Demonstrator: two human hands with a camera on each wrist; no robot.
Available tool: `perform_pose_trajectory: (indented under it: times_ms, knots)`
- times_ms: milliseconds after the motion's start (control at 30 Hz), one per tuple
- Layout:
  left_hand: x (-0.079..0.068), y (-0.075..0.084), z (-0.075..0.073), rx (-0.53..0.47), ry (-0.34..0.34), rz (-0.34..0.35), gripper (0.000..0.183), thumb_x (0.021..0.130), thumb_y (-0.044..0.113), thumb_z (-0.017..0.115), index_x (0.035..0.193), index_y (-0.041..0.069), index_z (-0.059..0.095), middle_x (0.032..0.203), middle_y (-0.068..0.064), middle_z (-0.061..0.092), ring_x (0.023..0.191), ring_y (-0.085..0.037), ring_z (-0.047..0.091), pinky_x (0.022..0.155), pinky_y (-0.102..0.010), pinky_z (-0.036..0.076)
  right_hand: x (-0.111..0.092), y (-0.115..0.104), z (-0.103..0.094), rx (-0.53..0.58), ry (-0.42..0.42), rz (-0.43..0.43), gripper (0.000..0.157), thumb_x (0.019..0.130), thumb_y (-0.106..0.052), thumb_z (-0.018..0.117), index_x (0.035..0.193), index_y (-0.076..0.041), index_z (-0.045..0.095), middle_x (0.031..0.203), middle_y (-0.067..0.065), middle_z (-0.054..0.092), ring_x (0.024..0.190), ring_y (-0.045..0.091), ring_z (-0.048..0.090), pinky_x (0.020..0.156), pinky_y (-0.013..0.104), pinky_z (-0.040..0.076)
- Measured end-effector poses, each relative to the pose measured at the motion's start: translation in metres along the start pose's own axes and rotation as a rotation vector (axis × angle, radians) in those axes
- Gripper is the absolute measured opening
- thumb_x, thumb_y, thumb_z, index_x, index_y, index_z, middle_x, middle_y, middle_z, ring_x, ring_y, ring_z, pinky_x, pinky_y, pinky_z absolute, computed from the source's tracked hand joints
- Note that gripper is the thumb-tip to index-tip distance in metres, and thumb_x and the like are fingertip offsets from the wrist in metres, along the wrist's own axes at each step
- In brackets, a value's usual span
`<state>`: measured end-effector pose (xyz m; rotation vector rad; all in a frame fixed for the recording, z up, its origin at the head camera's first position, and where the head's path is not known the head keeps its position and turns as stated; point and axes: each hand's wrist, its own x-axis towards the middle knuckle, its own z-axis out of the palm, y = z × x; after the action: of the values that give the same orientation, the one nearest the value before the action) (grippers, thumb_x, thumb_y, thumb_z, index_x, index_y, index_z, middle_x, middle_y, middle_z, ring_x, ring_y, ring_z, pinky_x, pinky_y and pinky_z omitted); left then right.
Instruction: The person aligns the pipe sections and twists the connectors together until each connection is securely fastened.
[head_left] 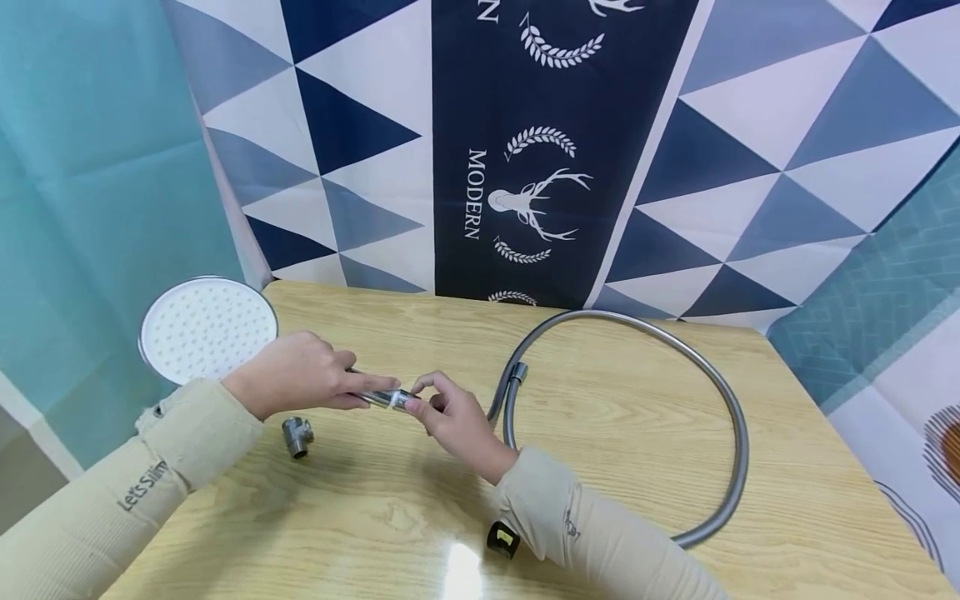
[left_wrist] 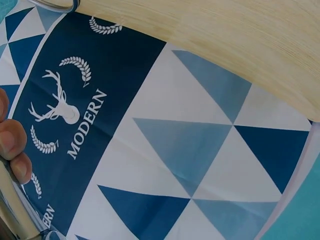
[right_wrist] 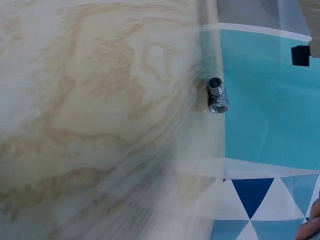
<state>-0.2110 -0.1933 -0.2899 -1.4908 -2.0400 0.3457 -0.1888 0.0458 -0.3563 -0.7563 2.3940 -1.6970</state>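
Shower head [head_left: 210, 329]; both hands [head_left: 303, 377] [head_left: 463, 423] curled, gripping handle [head_left: 382, 398]

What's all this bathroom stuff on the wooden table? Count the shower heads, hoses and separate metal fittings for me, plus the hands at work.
Shower head: 1
Hose: 1
Metal fitting: 1
Left hand and right hand: 2
Total: 5

Tabletop [head_left: 622, 417]: light wood grain, surface glossy, bright reflection [head_left: 462, 571] at the near edge. Beyond the far edge: patterned cloth [head_left: 367, 50], triangles in white, navy and grey-blue. Its navy band [head_left: 468, 92] bears a white deer's head [head_left: 513, 201], leaf sprays [head_left: 551, 57] and sideways lettering, "MODERN" [head_left: 474, 196]. Beyond the left edge: teal sheet [head_left: 90, 208], creased. Beyond the right edge: teal herringbone covering [head_left: 840, 325]; below it, white material [head_left: 862, 450] with a striped, brown-centred motif [head_left: 951, 450], partly cut off.
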Motion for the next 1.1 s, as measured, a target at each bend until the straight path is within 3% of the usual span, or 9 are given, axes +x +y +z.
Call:
perform_pose_trajectory:
  times_ms: [100,233,367,500,700,933,1100]
  knots:
    - [-0.004,0.0,0.004,-0.02,0.008,-0.021,0.032,0.093,0.048,0.058,0.12,0.03,0.063,0.055,0.004,0.038,0.042,-0.005,0.019,0.038,-0.017,0.024,-0.001,0.004,0.006,-0.003,0.048,-0.109,0.013,0.089,-0.007,0.066,0.098,0.001,0.06,0.077,0.014,0.066,0.062,0.015,0.054,0.053,0.02,0.041]
    - [-0.005,-0.001,0.008,-0.047,0.005,-0.036,0.033,0.098,0.048,0.048,0.121,0.03,0.062,0.056,0.004,0.038,0.042,-0.005,0.021,0.038,-0.017,0.025,-0.003,0.008,0.007,-0.035,0.072,-0.182,0.018,0.082,0.002,0.072,0.096,0.004,0.062,0.103,0.019,0.069,0.077,0.017,0.064,0.063,0.019,0.05]
    - [-0.005,-0.001,0.01,-0.057,0.006,-0.036,0.045,0.102,0.05,0.027,0.12,0.03,0.063,0.056,0.003,0.04,0.041,-0.005,0.021,0.038,-0.017,0.025,-0.002,0.01,0.009,0.001,0.103,-0.188,0.019,0.08,0.006,0.072,0.097,0.007,0.063,0.107,0.022,0.067,0.084,0.024,0.068,0.067,0.02,0.053]
    - [-0.005,0.0,0.009,-0.066,0.023,-0.045,0.053,0.102,0.051,0.019,0.118,0.03,0.065,0.055,0.003,0.04,0.041,-0.006,0.021,0.038,-0.017,0.025,-0.003,0.01,0.011,0.034,0.137,-0.184,0.022,0.079,0.007,0.073,0.1,0.008,0.065,0.1,0.023,0.068,0.074,0.011,0.064,0.061,0.018,0.05]
    - [-0.005,0.001,0.005,-0.031,0.022,-0.03,0.052,0.102,0.051,0.018,0.117,0.03,0.064,0.055,0.003,0.04,0.04,-0.006,0.023,0.037,-0.018,0.025,-0.003,0.008,0.011,0.001,0.125,-0.17,0.024,0.081,0.004,0.073,0.103,0.007,0.066,0.093,0.021,0.07,0.062,0.001,0.051,0.053,0.016,0.043]
    - [-0.001,0.001,-0.001,0.007,-0.054,-0.009,0.034,0.097,0.051,0.047,0.12,0.032,0.061,0.056,0.003,0.044,0.039,-0.006,0.025,0.038,-0.018,0.027,-0.004,0.008,0.009,-0.014,0.104,-0.158,0.026,0.083,0.0,0.072,0.107,0.008,0.066,0.075,0.015,0.066,0.057,0.001,0.047,0.049,0.017,0.038]
    - [-0.001,0.003,-0.001,0.008,-0.057,-0.007,0.034,0.096,0.051,0.048,0.12,0.032,0.061,0.056,0.003,0.045,0.039,-0.006,0.025,0.037,-0.018,0.026,-0.007,0.008,0.009,-0.054,0.096,-0.147,0.024,0.086,-0.002,0.07,0.108,0.005,0.067,0.068,0.006,0.06,0.054,0.001,0.042,0.048,0.018,0.035]
